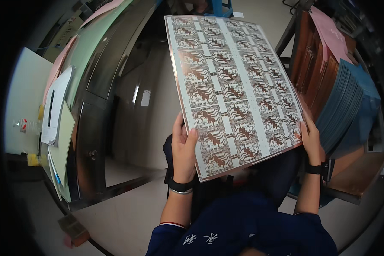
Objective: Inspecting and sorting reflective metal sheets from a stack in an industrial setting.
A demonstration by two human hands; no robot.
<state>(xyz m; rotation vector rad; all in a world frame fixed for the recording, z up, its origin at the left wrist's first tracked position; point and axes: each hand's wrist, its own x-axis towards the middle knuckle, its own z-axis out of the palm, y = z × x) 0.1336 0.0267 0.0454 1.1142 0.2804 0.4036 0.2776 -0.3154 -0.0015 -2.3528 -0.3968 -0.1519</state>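
A large printed circuit board panel [239, 91], copper-coloured with a pale pattern repeated in rows, is held up tilted before me. My left hand [184, 147] grips its left edge near the bottom corner, thumb on the face and fingers behind. On the opposite edge my right hand [310, 136] holds it the same way, with the fingers partly hidden behind the panel. Beneath the panel's lower edge are my dark-clothed legs [269, 181].
At the right stand copper-coloured sheets [313, 64] and a thick stack of blue sheets [343, 100], with pink paper [330, 34] on top. A dark metal desk [94, 123] on the left bears papers [57, 106] and a pen [51, 106]. A blue stool [221, 7] stands beyond.
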